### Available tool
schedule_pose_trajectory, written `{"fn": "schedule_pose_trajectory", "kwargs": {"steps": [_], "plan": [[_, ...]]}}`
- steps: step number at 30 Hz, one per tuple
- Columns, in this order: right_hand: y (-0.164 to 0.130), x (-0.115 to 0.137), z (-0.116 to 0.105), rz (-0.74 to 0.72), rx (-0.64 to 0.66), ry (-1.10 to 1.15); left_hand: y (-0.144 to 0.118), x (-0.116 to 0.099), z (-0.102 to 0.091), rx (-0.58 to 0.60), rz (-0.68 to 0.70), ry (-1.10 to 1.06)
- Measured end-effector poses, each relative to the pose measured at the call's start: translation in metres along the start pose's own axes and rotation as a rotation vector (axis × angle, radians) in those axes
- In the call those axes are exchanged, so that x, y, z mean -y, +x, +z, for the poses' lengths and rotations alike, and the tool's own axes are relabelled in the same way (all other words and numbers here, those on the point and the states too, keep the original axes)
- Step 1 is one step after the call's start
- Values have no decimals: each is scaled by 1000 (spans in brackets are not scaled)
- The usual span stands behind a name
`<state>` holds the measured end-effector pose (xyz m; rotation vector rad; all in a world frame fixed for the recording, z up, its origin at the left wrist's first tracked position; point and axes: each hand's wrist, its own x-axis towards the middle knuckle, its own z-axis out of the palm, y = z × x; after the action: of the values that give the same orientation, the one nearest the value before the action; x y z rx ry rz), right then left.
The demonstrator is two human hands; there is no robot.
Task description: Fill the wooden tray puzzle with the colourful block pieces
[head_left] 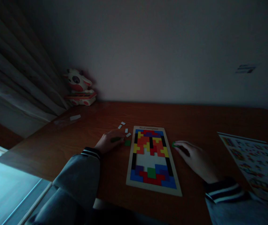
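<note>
A wooden tray puzzle (154,190) lies on the table between my hands, filled with coloured block pieces at both ends. A pale bare gap (151,160) crosses its middle. Left of the board, my left hand (109,141) is curled around a dark green puzzle piece (115,139), partly hidden by the fingers. By those fingertips a green square piece (127,142) lies against the board's left side. To the right of the board, the thumb and fingers of my right hand (193,154) pinch a small green puzzle piece (173,144) just off the edge.
Several small white pieces (126,130) lie beyond my left hand. A printed picture sheet (253,162) lies at the right. At the back left stands a cow-shaped toy (79,87), with clear plastic and a white label (75,117) in front. Curtains (18,62) hang left.
</note>
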<state>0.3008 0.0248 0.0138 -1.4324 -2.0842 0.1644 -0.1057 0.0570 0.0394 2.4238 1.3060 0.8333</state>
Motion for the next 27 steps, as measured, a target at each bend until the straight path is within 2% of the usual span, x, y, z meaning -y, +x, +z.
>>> {"fn": "schedule_pose_trajectory", "kwargs": {"steps": [3, 7, 10, 15, 19, 27], "plan": [[1, 1, 1, 4, -5, -7, 6, -22, 13, -84, 46, -78], [1, 2, 1, 1, 2, -2, 13, -59, 38, 21, 203, -119], [1, 2, 1, -4, 8, 11, 17, -74, 53, 64, 267, -115], [0, 1, 1, 6, 4, 7, 18, -73, 59, 83, 296, -68], [0, 2, 1, -1, 14, 17, 18, -69, 59, 117, 387, 36], [1, 5, -1, -24, -13, 5, 16, -72, 57, 35, 447, 139]]}}
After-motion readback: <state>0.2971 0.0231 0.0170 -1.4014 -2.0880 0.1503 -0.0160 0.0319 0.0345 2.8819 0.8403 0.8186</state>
